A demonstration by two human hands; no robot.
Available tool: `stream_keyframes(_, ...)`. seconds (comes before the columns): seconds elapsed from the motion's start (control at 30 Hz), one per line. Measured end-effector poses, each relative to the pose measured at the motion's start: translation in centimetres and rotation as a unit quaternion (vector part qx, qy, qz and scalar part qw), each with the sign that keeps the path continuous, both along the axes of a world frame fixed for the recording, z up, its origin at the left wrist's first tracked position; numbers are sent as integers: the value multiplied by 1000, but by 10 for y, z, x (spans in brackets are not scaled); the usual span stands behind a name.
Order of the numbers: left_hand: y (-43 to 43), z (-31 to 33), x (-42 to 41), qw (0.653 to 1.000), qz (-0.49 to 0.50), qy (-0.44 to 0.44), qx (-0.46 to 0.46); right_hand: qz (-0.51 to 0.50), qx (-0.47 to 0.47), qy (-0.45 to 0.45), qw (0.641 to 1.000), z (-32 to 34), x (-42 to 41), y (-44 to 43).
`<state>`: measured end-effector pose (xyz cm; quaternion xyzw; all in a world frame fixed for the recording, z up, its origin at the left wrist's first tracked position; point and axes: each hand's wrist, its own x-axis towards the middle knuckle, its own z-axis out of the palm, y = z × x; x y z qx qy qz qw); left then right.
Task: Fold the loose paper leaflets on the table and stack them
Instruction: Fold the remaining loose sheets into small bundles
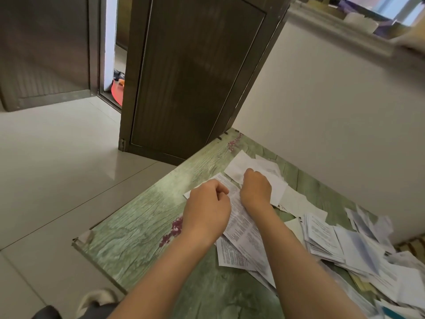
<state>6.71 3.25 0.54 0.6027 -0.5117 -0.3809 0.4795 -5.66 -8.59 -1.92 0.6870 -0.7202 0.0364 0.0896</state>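
Both hands over one long printed leaflet lying flat on green table, running from betw. the wrists out past the knuckles. L hand sits on its L edge, fingers and thumb curled in, pinching the paper there. R hand is knuckles-up at leaflet's far end, fingers curled down onto paper; tips hidden, so can't tell if it grips or just presses. Blank white sheets just beyond R hand. Messy pile of leaflets to R of R forearm, more sheets under it. Dark door well beyond both hands.
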Motion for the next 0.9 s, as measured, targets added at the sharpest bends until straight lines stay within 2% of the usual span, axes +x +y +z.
stream_keyframes(0.07,1,-1,0,1000,-2,1,-1,7,7,6,1000,3,1,-1)
stream_keyframes(0.13,0,-1,1,1000,1,4,-7,12,2,-35,999,7,-1,-4)
stream_keyframes(0.2,-4,-1,5,1000,10,10,-12,23,-46,-132,990,18,2,-1)
stream_keyframes(0.27,-7,1,10,1000,15,23,-12,48,-76,-300,950,34,8,17)
stream_keyframes(0.33,-9,4,14,998,11,58,-7,72,-36,-502,861,53,11,49)
stream_keyframes(0.4,-11,6,17,993,-3,121,10,90,46,-683,723,69,8,83)
stream_keyframes(0.43,-12,9,19,985,-21,169,30,102,88,-748,650,72,2,94)
stream_keyframes(0.47,-12,10,21,972,-47,223,53,116,121,-788,593,73,-3,105)
stream_keyframes(0.53,-10,10,25,948,-109,283,93,130,156,-819,536,65,-13,117)
stream_keyframes(0.6,-4,11,24,946,-144,273,105,111,164,-836,512,52,-22,121)
stream_keyframes(0.67,1,10,21,950,-130,266,98,83,173,-853,486,40,-28,124)
stream_keyframes(0.73,3,9,18,957,-109,258,80,53,183,-858,476,34,-31,127)
stream_keyframes(0.8,1,8,19,971,-91,213,62,44,172,-842,510,33,-29,130)
stream_keyframes(0.9,-1,5,23,983,-87,153,46,47,120,-795,593,30,-24,133)
